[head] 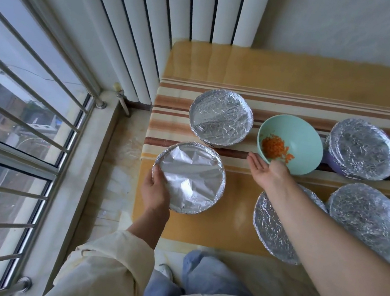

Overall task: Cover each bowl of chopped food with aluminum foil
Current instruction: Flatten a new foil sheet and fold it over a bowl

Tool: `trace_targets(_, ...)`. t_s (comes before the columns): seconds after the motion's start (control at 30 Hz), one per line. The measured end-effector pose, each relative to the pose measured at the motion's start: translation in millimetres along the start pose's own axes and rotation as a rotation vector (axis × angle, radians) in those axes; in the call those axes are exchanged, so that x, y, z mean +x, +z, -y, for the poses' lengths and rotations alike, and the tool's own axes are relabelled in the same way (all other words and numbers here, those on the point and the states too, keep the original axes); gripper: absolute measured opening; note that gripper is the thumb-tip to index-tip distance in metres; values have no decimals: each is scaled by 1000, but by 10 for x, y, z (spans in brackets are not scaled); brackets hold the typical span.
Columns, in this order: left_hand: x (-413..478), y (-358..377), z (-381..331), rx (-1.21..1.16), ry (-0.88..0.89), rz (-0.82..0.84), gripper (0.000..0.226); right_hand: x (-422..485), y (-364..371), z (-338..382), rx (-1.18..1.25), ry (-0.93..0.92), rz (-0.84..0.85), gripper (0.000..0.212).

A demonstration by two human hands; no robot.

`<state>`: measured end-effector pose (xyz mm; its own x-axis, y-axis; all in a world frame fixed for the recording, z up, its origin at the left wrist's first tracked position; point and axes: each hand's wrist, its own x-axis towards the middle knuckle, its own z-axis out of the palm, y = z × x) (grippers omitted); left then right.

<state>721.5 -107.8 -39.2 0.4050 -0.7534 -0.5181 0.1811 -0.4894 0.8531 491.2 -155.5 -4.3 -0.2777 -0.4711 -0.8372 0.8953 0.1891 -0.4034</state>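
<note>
A teal bowl [297, 137] with a little chopped carrot [275, 149] sits uncovered and tilted toward me in the middle of the table. My right hand [267, 173] is at its near rim, palm up with the fingers straight; the thumb is hidden behind the bowl. My left hand [154, 193] grips the left rim of a bowl covered with smooth foil [191, 178] at the table's near-left corner, thumb on top of the foil. Several other bowls are wrapped in crinkled foil: one behind [221, 117], one under my right forearm [271, 226], others to the right [361, 150].
The table has a yellow striped cloth [228, 70] under a glossy cover. More foil-covered bowls [366, 220] crowd its right side. A white radiator [158, 24] stands at the back left, a barred window [12, 115] on the left. My knees [192, 277] are below the table edge.
</note>
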Motion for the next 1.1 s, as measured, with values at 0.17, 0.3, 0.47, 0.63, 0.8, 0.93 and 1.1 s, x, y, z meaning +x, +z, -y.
trace_targets(0.17,12,50,-20,19,-6,-14,28,-7,1,70,-72,-46,-29,38)
trace_targets(0.3,5,27,-20,8,-31,30,30,-94,-16,76,-135,-161,-56,41)
trace_targets(0.47,-18,-126,-25,39,-79,118,26,-365,-50,-20,-209,-261,-70,39)
trace_targets(0.63,-88,-353,-65,305,-9,30,48,-729,-88,-205,-332,-364,-50,36)
trace_targets(0.8,-346,-524,-264,253,292,9,18,-1066,-127,-515,-460,-390,82,32)
trace_targets(0.93,-486,-598,-470,8,158,395,35,-1314,-149,-810,-663,-346,240,28)
trace_targets(1.1,-536,-713,-525,-128,56,515,52,-1509,-213,-1102,-909,-238,423,27)
